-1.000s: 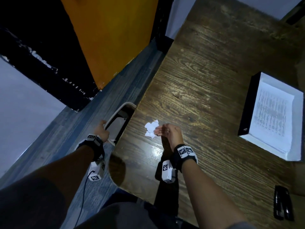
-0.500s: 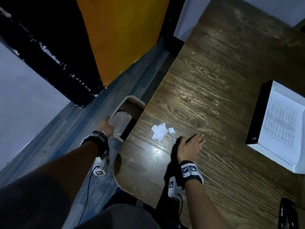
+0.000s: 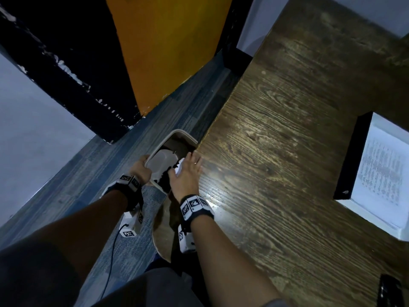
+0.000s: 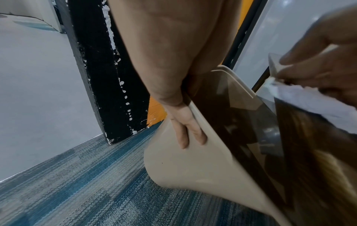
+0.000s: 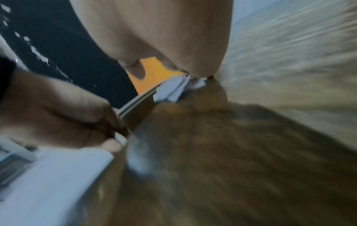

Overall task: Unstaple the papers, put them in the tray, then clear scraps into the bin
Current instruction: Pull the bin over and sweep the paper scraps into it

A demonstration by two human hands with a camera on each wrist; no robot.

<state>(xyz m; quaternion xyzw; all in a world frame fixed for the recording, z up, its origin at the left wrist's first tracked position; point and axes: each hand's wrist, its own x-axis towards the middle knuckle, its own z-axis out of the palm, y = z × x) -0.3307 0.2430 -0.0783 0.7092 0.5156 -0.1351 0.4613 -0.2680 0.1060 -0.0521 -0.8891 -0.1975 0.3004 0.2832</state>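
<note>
The paper scraps (image 3: pixel 179 168) sit bunched at the very edge of the bench (image 3: pixel 287 151), right where your right hand (image 3: pixel 187 176) has them, half over the open mouth of the bin (image 3: pixel 168 138). Your right hand lies flat with fingers straight, palm down on the pile, holding nothing; that reads as a sweep, since small torn bits are easier to push off an edge than to pinch up. The right wrist view is blurred, but it shows the white bits bunched at the bench's lip under your fingertips.

Your left hand (image 4: pixel 183 130) grips the bin's rim, fingers curled over the outside wall, and holds the bin tilted and tucked against the bench edge. Judged from that, you hold it there so the mouth sits under the drop and nothing lands on the carpet (image 3: pixel 137 151).

Count: 1 cluster of scraps, too bunched to number singly; 1 bin; 2 hands at work. Further out, 1 tray (image 3: pixel 352 158) with printed papers (image 3: pixel 380 178) in it lies well apart on the bench's right side, so that step looks done. 1 dark tool (image 3: pixel 390 291), too dim to name, lies near the bench's near right corner.
</note>
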